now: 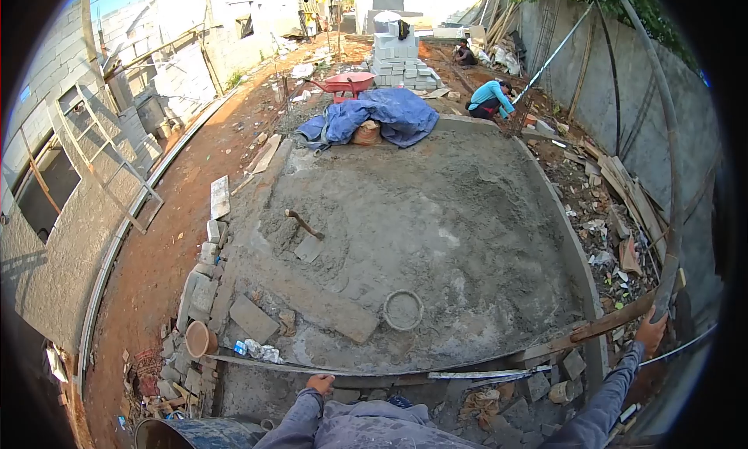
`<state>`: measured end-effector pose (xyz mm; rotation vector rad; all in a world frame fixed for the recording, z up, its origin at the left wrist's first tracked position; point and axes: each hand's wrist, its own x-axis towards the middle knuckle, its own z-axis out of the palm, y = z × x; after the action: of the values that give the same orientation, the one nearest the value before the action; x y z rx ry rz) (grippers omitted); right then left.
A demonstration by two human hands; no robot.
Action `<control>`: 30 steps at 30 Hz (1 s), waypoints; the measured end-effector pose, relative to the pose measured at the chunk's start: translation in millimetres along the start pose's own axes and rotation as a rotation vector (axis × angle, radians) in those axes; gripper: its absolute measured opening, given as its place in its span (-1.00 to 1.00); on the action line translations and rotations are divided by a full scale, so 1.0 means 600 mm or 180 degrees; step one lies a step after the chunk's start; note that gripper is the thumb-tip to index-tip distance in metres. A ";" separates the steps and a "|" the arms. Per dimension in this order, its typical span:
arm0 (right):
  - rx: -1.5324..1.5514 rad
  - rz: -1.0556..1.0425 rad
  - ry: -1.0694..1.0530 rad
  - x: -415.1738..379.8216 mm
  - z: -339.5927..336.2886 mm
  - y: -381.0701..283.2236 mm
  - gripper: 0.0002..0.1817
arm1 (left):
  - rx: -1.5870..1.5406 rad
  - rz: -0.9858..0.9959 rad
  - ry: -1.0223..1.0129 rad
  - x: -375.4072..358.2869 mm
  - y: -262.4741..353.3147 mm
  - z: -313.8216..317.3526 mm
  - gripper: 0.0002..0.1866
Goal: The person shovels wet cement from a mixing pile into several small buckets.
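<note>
My left hand [320,384] is low in the middle, its fingers curled in, just on the near side of a long thin board [300,368]. Whatever it may hold is hidden. Out to the right, my right hand [651,334] is closed around the lower part of a tall pole [672,215], where a wooden beam [615,321] meets it. Beyond the board spreads a bed of wet grey mortar [467,238]. A round bucket [403,309] full of mortar sits in it, and a hoe [305,224] lies with its blade in the mix.
A blue tarp [389,114] covers sacks at the far edge, with a red wheelbarrow [343,83] and stacked blocks [397,59] behind. A person in blue [491,100] crouches at back right. Rubble and planks [631,199] line the right wall. A clay-coloured pot [201,340] stands left.
</note>
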<state>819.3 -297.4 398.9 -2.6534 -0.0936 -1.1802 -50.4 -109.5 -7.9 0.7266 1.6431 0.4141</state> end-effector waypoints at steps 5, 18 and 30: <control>0.0059 0.0038 -0.0082 0.001 -0.005 0.001 -0.25 | 0.0146 -0.0136 -0.0260 0.012 0.014 0.028 -0.62; 0.0142 0.0139 -0.0215 -0.009 -0.039 -0.020 -0.19 | 0.0284 -0.0059 0.0023 0.005 0.015 0.054 -0.63; 0.0932 -0.0382 0.1020 -0.019 0.001 0.016 -0.35 | -0.0001 0.0319 0.1000 0.035 -0.009 -0.023 -0.61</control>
<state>813.6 -306.3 388.0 -2.2064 -0.3443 -1.4864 -66.5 -97.7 -24.0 0.7747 1.9041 0.6253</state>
